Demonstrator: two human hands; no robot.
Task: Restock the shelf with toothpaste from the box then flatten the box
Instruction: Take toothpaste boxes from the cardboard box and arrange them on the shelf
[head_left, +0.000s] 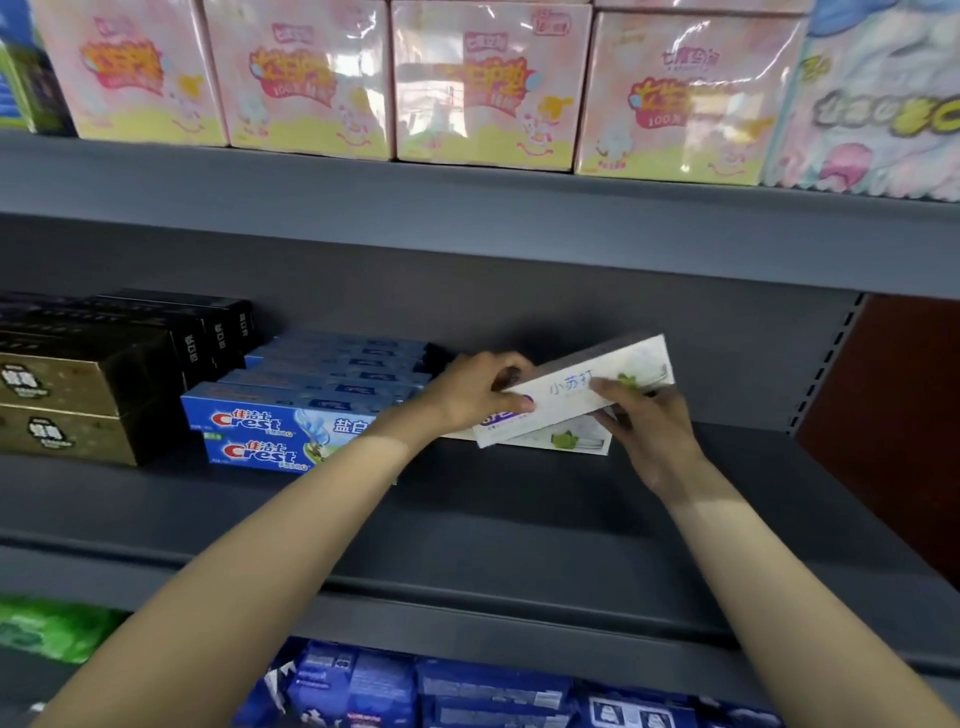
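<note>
Head view. Centre right of the frame: both hands hold one white toothpaste carton (574, 397) above the grey middle shelf (467, 509). The left hand (475, 392) grasps its lower-left end, thumb on the printed face and fingers curled over the top edge; the right hand (647, 431) pinches its lower edge near the right end, thumb on the front face. The carton's long axis runs from lower left to upper right, tilted, its right end raised. Directly beneath it lies a second white carton (563, 441), flat on the shelf and level; the held carton's lower-left end is at or close to it, contact not discernible. Just left of both, partly behind the left forearm, stand stacked blue Crest cartons (270, 434); further left, gold and black cartons (67, 405). Judged step: lowering the raised right end would seat the carton squarely on the one below. The supply box is not in view
</note>
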